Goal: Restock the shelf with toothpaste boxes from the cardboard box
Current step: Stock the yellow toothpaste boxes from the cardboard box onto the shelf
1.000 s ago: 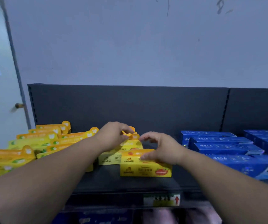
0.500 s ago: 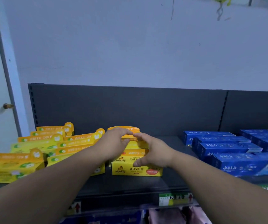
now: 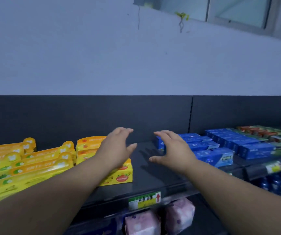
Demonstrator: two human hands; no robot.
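Shelf [image 3: 153, 177]: yellow toothpaste boxes [image 3: 89, 145] stacked left of the bare gap, blue boxes [image 3: 212, 156] to the right. Left hand [image 3: 117, 146] and right hand [image 3: 173, 150] are now off the yellow stack, fingers spread, empty, over the gap. Batch looks placed. Cardboard box not in view.

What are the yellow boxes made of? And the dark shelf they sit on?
The yellow boxes look like thin printed card, slightly glossy: sharp folded edges, flat printed faces. The shelf is probably painted metal, matt dark grey: flat and thin-edged, with only a dull sheen.
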